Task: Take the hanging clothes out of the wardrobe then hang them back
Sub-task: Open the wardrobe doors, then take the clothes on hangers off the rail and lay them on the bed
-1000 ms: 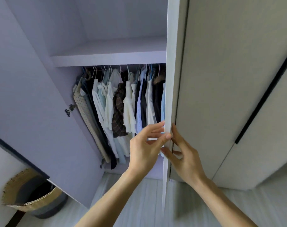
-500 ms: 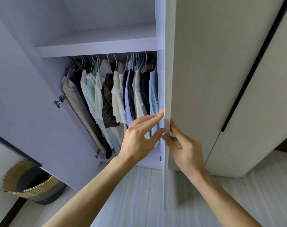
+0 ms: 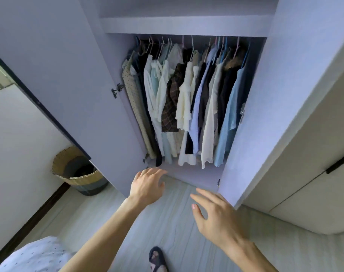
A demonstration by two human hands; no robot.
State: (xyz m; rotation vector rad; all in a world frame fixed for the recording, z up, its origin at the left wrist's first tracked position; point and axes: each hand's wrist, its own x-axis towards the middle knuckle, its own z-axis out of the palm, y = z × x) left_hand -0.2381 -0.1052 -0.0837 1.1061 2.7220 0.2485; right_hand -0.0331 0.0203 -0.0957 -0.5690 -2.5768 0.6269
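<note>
The wardrobe [image 3: 186,26] stands with both doors swung wide, the left door [image 3: 69,79] and the right door [image 3: 285,95]. Inside, several hanging clothes [image 3: 186,99] fill the rail under a shelf: white, cream, plaid, dark and light-blue garments on hangers. My left hand [image 3: 147,185] hovers below the clothes near the wardrobe's bottom edge, fingers relaxed and holding nothing. My right hand [image 3: 214,216] is lower, fingers spread and empty, just left of the right door's lower corner.
A woven basket [image 3: 77,169] sits on the floor by the left wall, partly behind the left door. A patterned white fabric [image 3: 35,256] shows at the bottom left. A slippered foot [image 3: 157,258] stands on the pale floor. More closed wardrobe doors [image 3: 314,173] lie to the right.
Both hands have let go of the right door's edge and dropped lower. The right door has swung fully open, showing the whole row of clothes.
</note>
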